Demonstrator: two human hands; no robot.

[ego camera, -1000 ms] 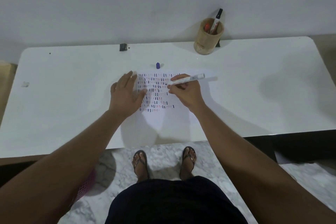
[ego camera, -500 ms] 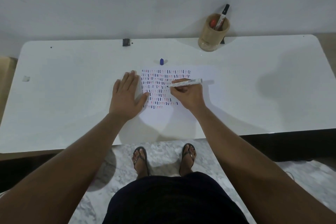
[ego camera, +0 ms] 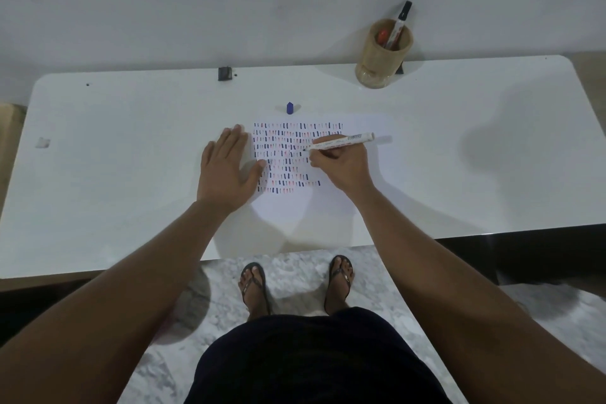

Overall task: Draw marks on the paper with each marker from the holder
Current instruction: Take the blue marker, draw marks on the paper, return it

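Note:
A white sheet of paper (ego camera: 360,174) lies mid-table, its left part covered with rows of short dark and red marks. My right hand (ego camera: 344,164) grips a white marker (ego camera: 341,141), lying nearly level, tip pointing left and touching the paper among the marks. My left hand (ego camera: 226,170) rests flat, fingers spread, on the table at the paper's left edge. A blue marker cap (ego camera: 289,107) stands just beyond the paper. At the back right a tan holder (ego camera: 383,56) contains a black-capped marker (ego camera: 400,21) and a red one (ego camera: 382,36).
The white table (ego camera: 131,157) runs along a grey wall. A small black object (ego camera: 224,73) sits at its back edge and a pale scrap (ego camera: 42,142) at the left. My sandalled feet stand on marble floor below the front edge.
The view has shifted a little. My right hand with the marker has moved slightly among the rows of marks. My left hand has stayed flat at the paper's left edge.

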